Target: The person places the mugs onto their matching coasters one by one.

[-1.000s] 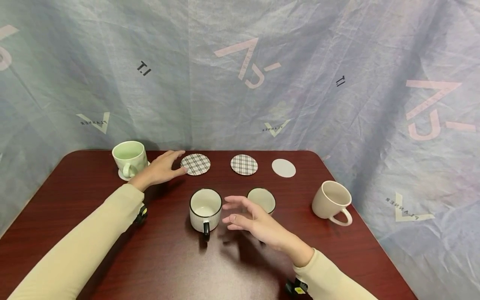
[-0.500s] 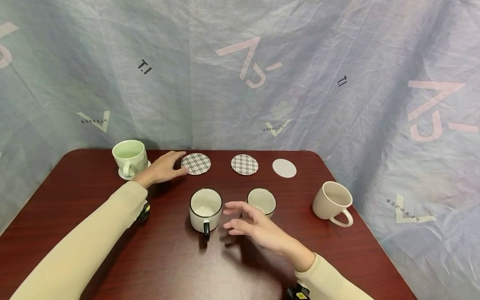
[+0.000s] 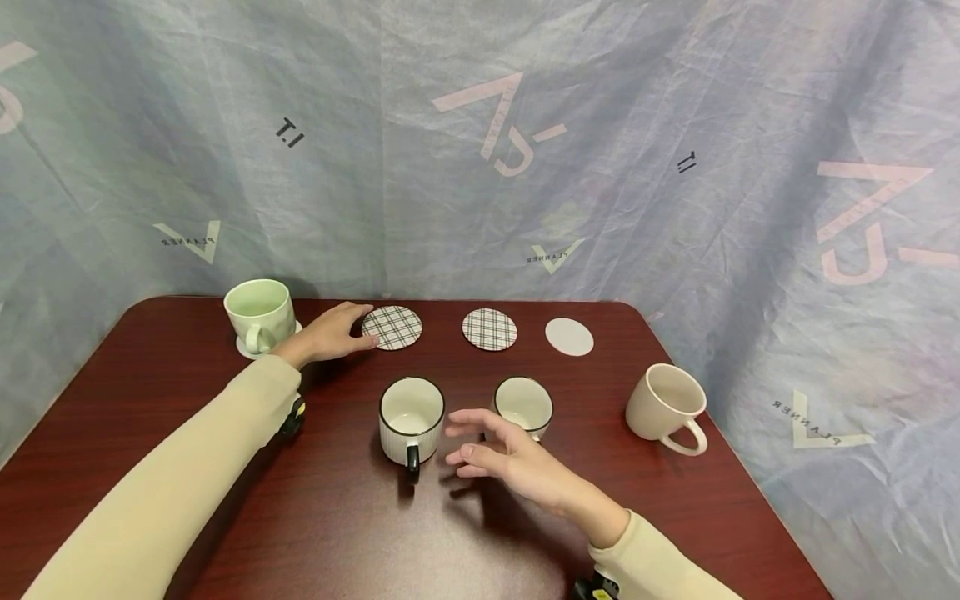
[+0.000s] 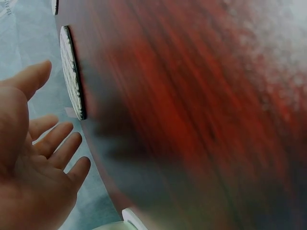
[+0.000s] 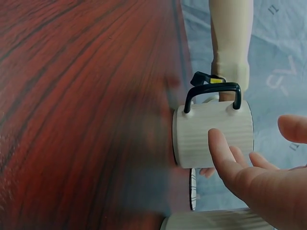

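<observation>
My left hand [image 3: 332, 332] hovers with spread, relaxed fingers at the left edge of a round plaid coaster [image 3: 392, 327]. In the left wrist view that coaster [image 4: 73, 72] lies just beyond the thumb, and nothing is in the palm. A white ribbed mug with a black rim and black handle [image 3: 401, 437] stands mid-table, its handle toward me. Just right of it is my right hand [image 3: 517, 462], fingers loosely bent and holding nothing. Behind that hand stands a second white black-rimmed mug [image 3: 522, 400], partly covered by it. The right wrist view shows the ribbed mug [image 5: 211, 124] past my fingers.
A green mug [image 3: 258, 308] sits on a pale coaster at the back left. A second plaid coaster [image 3: 490, 329] and a plain white coaster [image 3: 569, 337] lie along the far side. A beige mug [image 3: 660, 408] stands near the right edge. A grey printed cloth [image 3: 480, 167] hangs behind.
My right hand has shifted slightly down toward me, uncovering a little more of the second mug. My left hand has stayed almost still beside the coaster. Mugs and coasters have not moved on the table.
</observation>
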{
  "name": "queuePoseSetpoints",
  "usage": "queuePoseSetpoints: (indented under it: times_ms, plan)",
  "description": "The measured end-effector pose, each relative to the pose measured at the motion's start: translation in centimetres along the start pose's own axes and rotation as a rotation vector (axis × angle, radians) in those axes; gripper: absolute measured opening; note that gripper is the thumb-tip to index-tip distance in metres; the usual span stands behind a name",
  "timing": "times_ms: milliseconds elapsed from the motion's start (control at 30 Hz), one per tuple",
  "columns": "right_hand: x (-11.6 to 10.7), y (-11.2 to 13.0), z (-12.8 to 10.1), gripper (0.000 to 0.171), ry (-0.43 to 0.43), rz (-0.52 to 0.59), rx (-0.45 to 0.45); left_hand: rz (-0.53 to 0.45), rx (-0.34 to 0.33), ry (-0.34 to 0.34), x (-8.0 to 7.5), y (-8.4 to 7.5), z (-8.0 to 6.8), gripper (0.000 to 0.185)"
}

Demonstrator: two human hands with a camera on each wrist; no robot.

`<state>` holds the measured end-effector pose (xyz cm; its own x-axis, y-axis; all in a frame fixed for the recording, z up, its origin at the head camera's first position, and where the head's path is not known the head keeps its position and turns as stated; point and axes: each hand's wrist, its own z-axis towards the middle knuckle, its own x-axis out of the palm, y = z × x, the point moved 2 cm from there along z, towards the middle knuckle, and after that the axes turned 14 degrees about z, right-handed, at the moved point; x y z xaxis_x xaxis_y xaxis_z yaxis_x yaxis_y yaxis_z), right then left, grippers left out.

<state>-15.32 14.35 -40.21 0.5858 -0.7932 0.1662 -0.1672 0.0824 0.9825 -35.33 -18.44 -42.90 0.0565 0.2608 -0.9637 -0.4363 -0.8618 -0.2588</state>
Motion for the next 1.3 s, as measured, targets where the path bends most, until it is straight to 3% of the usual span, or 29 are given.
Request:
queuePoseSetpoints:
  times_ms: [767,1300]
  plan:
    - [0.0,-0.9,0.1,0.050,-0.002,0.068,0.044,0.016,-0.001,0.066,0.7,1.0,0.2,0.071]
    - [-0.1,-1.3,0.3,0.051,0.004,0.091,0.065,0.033,-0.031,0.082,0.7,0.5,0.1,0.069]
